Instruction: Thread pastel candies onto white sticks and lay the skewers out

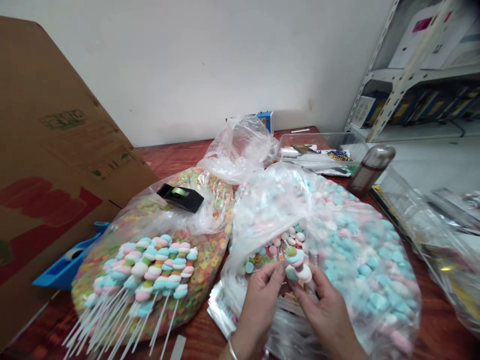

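My left hand and my right hand meet low in the centre, both pinched on a marshmallow skewer with pastel twisted marshmallows. They work over the mouth of a large clear bag of pink and blue marshmallows, where small round candies lie. A bracelet sits on my left wrist. To the left, several finished marshmallow skewers lie in a row on a bag of colourful ring candies.
A black small box rests on the ring-candy bag. A cardboard box stands at left with a blue tape dispenser beside it. Behind are an empty plastic bag, a clear tray, a brown bottle and shelving.
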`<state>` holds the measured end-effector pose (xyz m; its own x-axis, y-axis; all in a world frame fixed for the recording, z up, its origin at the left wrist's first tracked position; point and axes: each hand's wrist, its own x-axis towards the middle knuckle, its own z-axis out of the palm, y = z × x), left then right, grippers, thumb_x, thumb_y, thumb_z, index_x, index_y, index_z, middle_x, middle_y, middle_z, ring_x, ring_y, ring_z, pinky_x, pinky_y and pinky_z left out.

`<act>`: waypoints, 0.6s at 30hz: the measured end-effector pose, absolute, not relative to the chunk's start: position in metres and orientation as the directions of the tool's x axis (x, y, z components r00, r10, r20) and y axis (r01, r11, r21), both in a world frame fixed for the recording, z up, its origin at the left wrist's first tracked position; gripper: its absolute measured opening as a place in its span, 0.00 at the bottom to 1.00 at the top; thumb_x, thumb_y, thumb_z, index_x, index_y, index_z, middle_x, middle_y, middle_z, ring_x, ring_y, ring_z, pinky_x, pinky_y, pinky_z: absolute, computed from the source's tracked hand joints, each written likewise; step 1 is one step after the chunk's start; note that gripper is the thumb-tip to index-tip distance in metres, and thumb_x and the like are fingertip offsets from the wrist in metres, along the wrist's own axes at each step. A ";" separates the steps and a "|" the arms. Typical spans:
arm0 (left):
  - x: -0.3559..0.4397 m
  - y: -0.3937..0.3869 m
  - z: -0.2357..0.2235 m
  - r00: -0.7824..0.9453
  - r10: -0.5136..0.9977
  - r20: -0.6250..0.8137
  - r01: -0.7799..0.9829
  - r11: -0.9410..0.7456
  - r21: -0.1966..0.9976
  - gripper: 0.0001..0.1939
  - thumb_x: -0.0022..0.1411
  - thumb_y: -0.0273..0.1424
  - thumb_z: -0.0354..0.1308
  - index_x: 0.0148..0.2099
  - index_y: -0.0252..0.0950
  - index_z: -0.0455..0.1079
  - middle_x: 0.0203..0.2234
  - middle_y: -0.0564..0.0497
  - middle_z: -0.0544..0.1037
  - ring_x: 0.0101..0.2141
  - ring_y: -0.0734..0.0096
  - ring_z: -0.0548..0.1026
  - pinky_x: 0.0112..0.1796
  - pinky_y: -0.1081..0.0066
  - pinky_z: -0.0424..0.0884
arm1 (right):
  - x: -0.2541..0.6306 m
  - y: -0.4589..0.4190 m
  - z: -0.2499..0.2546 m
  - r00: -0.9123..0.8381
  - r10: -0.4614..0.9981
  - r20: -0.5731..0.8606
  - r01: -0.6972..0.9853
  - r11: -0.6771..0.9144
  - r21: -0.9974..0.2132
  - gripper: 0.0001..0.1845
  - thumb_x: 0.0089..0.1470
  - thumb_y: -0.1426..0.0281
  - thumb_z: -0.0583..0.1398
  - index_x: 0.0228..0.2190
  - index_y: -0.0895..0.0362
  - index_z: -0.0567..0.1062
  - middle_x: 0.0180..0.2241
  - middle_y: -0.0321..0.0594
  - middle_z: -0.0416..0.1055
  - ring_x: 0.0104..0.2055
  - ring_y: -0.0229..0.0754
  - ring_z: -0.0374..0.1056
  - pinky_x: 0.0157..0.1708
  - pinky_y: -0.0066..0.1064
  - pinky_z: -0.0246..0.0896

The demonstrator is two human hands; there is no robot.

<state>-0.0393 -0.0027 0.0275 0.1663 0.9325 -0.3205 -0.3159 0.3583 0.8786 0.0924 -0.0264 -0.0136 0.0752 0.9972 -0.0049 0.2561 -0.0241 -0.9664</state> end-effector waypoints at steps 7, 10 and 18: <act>-0.038 -0.005 0.022 0.145 0.929 -0.341 -0.410 0.370 0.833 0.21 0.48 0.31 0.71 0.46 0.33 0.76 0.40 0.42 0.81 0.43 0.58 0.77 0.46 0.65 0.71 | 0.088 -0.027 -0.009 0.052 0.999 -0.010 0.229 -0.022 -0.973 0.22 0.53 0.65 0.60 0.49 0.57 0.69 0.47 0.44 0.75 0.48 0.47 0.72 0.46 0.32 0.67; -0.041 -0.004 0.022 0.157 0.928 -0.339 -0.413 0.373 0.831 0.18 0.52 0.32 0.69 0.45 0.31 0.76 0.39 0.42 0.81 0.39 0.61 0.78 0.42 0.68 0.71 | 0.088 -0.028 -0.010 0.006 0.997 -0.072 0.110 -0.072 -0.991 0.23 0.55 0.63 0.59 0.51 0.58 0.68 0.50 0.46 0.74 0.50 0.47 0.71 0.48 0.34 0.67; -0.041 -0.003 0.019 0.184 0.928 -0.323 -0.397 0.371 0.840 0.18 0.49 0.29 0.70 0.44 0.31 0.76 0.37 0.43 0.82 0.37 0.64 0.78 0.41 0.69 0.72 | 0.090 -0.021 -0.007 0.043 0.994 -0.103 -0.010 -0.103 -0.995 0.25 0.58 0.59 0.56 0.54 0.57 0.66 0.51 0.46 0.72 0.51 0.45 0.70 0.51 0.33 0.63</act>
<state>-0.0411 -0.0029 0.0187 0.1844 0.9284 -0.3227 -0.3971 0.3707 0.8396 0.0898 -0.0213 -0.0073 0.0429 0.9937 -0.1033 -0.0097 -0.1030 -0.9946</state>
